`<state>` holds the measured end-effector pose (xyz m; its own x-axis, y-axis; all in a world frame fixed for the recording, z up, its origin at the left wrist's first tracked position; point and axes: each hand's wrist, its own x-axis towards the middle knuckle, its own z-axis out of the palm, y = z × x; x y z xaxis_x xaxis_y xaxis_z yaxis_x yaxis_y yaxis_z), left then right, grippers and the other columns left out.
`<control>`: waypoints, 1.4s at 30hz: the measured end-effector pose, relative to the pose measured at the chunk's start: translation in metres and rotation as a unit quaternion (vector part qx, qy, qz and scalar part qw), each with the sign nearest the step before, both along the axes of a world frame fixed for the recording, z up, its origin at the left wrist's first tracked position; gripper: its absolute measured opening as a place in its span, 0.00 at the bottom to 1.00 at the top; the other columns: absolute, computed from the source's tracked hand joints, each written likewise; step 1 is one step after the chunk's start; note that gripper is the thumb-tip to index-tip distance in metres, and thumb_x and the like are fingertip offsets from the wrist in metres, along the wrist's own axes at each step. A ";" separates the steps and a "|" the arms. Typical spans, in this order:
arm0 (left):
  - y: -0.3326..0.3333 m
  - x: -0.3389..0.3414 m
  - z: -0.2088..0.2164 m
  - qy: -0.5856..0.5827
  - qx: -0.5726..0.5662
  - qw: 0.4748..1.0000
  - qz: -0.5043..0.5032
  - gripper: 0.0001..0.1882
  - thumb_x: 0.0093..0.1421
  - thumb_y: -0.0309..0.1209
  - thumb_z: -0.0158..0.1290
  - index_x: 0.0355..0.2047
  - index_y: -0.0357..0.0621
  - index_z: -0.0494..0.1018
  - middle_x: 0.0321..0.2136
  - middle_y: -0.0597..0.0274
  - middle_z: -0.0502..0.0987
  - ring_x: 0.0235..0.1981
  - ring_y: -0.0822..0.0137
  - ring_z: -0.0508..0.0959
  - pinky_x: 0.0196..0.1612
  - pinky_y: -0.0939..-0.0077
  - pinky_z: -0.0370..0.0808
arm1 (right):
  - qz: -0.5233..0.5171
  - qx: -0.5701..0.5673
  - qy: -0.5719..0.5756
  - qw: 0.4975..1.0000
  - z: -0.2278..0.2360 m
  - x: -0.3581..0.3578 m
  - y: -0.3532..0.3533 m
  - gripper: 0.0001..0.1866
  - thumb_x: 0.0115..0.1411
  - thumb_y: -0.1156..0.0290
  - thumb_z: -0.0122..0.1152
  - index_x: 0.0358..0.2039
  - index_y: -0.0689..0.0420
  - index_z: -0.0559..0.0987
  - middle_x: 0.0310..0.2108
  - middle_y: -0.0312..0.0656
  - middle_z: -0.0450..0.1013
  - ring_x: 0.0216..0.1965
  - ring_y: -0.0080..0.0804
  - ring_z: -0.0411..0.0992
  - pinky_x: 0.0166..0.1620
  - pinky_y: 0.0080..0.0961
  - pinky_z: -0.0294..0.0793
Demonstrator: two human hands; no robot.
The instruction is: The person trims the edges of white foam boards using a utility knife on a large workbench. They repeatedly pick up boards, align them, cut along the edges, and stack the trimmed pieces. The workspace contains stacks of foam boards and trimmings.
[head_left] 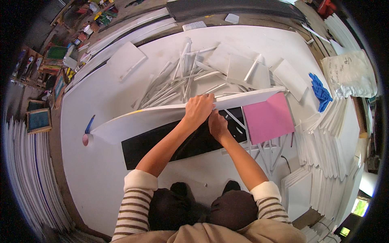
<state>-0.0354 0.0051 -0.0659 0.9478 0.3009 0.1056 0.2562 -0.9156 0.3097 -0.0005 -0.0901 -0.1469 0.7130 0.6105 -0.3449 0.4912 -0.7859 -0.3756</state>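
A long white foam board (pixel 158 117) stands on its edge, slightly bowed, across the white work surface in front of me. My left hand (pixel 198 110) is closed over its top edge near the middle. Right beside it, my right hand (pixel 219 126) is closed against the board's near face; its fingertips are hidden. Below both forearms lies a black mat (pixel 142 150), along the board's near side. A pink square sheet (pixel 269 119) rests to the right of my right hand, over several thin white strips (pixel 265 156).
White offcut strips (pixel 172 83) and flat pieces lie heaped beyond the board. A blue glove (pixel 320 92), a white bag (pixel 350 73) and stacked white sheets (pixel 324 150) are at the right. At the left are a slim blue tool (pixel 90 123), a small pink round object (pixel 85 139) and more stacked sheets (pixel 34 174).
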 end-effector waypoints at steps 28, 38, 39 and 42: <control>0.004 -0.002 0.001 0.020 -0.004 1.000 0.001 0.15 0.47 0.40 0.54 0.28 0.41 0.70 0.25 0.55 0.76 0.28 0.53 0.76 0.29 0.62 0.72 | 0.041 -0.030 0.006 0.999 0.003 -0.009 -0.018 0.10 0.58 0.70 0.39 0.36 0.63 0.62 0.30 0.56 0.72 0.35 0.48 0.73 0.36 0.36 0.74; 0.008 -0.002 -0.014 -0.046 0.070 0.996 0.007 0.11 0.50 0.36 0.53 0.28 0.42 0.67 0.27 0.56 0.75 0.29 0.56 0.77 0.29 0.64 0.72 | 0.015 0.031 -0.001 0.999 -0.052 -0.013 -0.030 0.09 0.59 0.71 0.37 0.37 0.62 0.61 0.26 0.56 0.72 0.29 0.51 0.73 0.29 0.40 0.73; 0.010 -0.003 -0.018 -0.052 0.077 0.996 0.018 0.11 0.50 0.36 0.53 0.28 0.42 0.68 0.27 0.56 0.75 0.29 0.56 0.76 0.30 0.64 0.72 | 0.012 0.035 0.000 0.999 -0.051 -0.024 -0.041 0.09 0.59 0.71 0.37 0.37 0.62 0.61 0.26 0.56 0.72 0.29 0.52 0.73 0.30 0.41 0.73; 0.019 -0.003 -0.009 -0.030 0.034 0.998 0.043 0.12 0.50 0.37 0.53 0.29 0.42 0.68 0.28 0.56 0.75 0.30 0.54 0.76 0.32 0.61 0.71 | 0.016 -0.053 0.010 0.998 -0.049 -0.035 -0.074 0.12 0.61 0.68 0.35 0.40 0.62 0.62 0.28 0.55 0.73 0.33 0.53 0.72 0.34 0.45 0.71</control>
<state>-0.0384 0.0245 -0.0753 0.9097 0.3716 0.1854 0.3180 -0.9104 0.2646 -0.0358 -0.1642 -0.1960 0.6867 0.5915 -0.4226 0.5093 -0.8063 -0.3010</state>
